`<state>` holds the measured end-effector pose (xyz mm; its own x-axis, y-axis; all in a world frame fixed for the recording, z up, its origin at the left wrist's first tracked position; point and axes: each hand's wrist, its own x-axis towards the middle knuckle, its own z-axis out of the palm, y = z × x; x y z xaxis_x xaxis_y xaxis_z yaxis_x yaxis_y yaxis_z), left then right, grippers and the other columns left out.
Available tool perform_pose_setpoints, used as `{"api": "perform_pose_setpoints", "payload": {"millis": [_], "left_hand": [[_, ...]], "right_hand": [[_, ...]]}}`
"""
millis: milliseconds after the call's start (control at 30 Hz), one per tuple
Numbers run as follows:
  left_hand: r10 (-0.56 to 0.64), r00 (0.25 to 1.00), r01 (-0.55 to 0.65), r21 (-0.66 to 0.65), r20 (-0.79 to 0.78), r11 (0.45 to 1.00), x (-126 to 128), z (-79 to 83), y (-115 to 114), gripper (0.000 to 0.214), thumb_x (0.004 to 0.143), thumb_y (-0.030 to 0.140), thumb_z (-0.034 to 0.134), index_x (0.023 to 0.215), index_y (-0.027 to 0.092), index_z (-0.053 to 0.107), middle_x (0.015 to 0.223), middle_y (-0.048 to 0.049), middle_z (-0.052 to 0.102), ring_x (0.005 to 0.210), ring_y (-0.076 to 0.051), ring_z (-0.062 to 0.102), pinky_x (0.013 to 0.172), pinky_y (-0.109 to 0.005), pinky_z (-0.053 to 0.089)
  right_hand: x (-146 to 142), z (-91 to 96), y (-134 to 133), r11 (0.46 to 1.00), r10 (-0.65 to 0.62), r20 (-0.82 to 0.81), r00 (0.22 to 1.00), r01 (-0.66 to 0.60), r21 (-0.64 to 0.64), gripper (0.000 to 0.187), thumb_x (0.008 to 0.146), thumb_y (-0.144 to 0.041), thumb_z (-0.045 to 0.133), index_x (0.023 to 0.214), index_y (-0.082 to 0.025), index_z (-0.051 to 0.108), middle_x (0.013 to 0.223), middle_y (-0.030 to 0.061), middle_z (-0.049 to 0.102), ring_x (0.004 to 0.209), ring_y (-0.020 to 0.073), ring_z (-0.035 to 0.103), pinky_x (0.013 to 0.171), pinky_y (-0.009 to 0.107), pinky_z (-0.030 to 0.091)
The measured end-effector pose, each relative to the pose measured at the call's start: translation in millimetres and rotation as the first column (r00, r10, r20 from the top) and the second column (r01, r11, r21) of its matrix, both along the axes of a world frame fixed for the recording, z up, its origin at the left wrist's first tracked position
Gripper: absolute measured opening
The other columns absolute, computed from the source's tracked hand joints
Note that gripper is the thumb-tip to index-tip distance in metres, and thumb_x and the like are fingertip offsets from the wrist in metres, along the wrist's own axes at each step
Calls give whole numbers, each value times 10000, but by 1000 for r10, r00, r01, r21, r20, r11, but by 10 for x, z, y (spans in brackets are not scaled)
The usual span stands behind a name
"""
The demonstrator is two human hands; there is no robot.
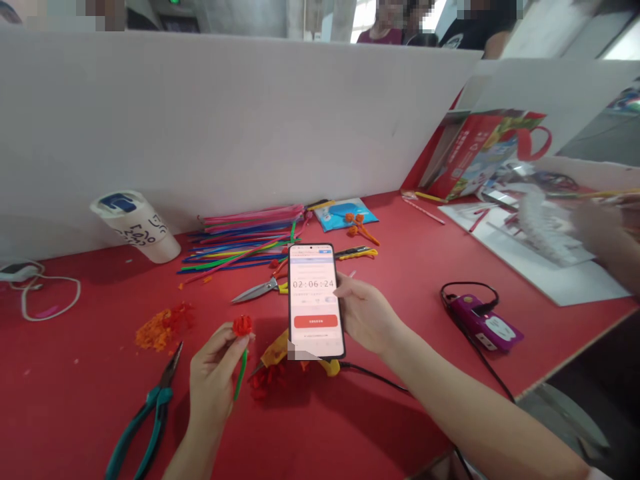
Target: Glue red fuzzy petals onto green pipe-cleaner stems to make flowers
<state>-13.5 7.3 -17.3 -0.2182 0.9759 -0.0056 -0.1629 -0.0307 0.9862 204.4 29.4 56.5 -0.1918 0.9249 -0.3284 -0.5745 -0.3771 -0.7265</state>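
Observation:
My left hand (216,367) pinches a small red flower (243,325) with a green stem (241,377), which looks made of pipe cleaner. In my right hand (367,310) is a smartphone (316,300), held upright with its screen toward me and a timer showing on it. Behind the phone lie a yellow tool with a black cord (276,351), partly hidden, and some red fuzzy pieces (267,381). Scissors (257,291) lie just beyond, their yellow handles partly covered by the phone. Teal-handled pliers (157,407) rest left of my left hand.
Orange and red fluff (155,332) lies at the left. Bundled pipe cleaners (240,240), a white tumbler (137,227), a blue packet (345,215) and a yellow cutter (357,253) stand or lie along the partition. A purple device (485,323) with a cord sits right; a co-worker's blurred arm (607,230) is beyond.

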Motion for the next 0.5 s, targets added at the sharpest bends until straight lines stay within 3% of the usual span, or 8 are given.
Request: {"api": "perform_pose_setpoints", "payload": {"millis": [133,333,500], "left_hand": [[4,1000,-4,2,-29,1000,-12,-4,-1,103,629,251,730,628,174,663,680,1,580,648,-119,512,588,-205,418],[0,1000,0,-7,-19,1000,-4,6,4,106,625,250,735,619,171,664,667,1,576,633,-117,501,582,-207,409],[-12,1000,12,-16,2,1000,-9,3,2,103,626,249,746,652,173,681,682,4,575,653,-114,503,597,-197,416]], "right_hand": [[64,-54,64,998,35,-12,999,-35,-44,324,764,-239,388,904,-150,666,819,57,722,770,210,658,716,323,480],[214,-186,235,993,-87,71,994,93,-76,199,771,-184,479,819,-148,668,809,51,728,760,181,676,764,310,500],[458,-237,631,993,-114,108,988,115,2,158,791,-188,521,850,-159,665,815,57,728,758,196,678,793,372,502]]}}
